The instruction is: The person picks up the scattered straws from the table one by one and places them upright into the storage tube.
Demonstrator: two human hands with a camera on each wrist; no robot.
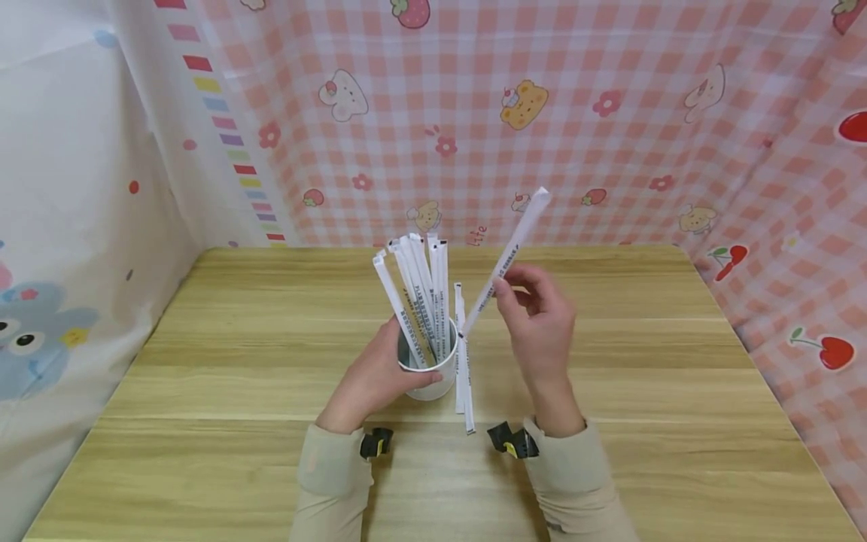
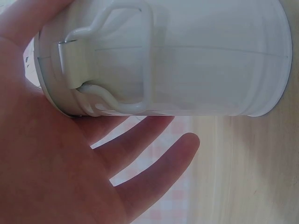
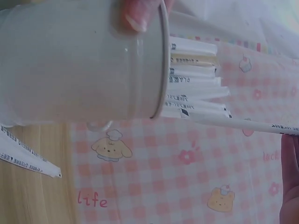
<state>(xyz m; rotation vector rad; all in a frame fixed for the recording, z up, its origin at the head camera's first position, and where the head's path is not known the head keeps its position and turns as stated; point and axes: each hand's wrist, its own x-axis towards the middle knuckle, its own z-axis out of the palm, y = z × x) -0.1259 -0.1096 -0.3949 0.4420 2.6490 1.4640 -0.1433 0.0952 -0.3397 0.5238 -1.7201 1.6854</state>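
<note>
A white cup (image 1: 433, 385), like a small metal bucket, stands on the table, full of paper-wrapped straws (image 1: 423, 293) leaning up out of it. My left hand (image 1: 366, 374) grips it from the left, thumb across the front near the rim. On the cup's side a looped white handle (image 2: 147, 56) shows in the left wrist view. Between thumb and fingertips, my right hand (image 1: 542, 324) pinches one wrapped straw (image 1: 521, 229), tilted up to the right. That straw's lower end is beside the cup's right rim; whether they touch I cannot tell.
Right of the cup, wrapped straws (image 1: 463, 384) lie on the wooden table (image 1: 664, 376). A pink checked cloth (image 1: 474, 135) hangs behind the table, and patterned cloth also covers both sides. Black straps (image 1: 512, 440) sit at both wrists.
</note>
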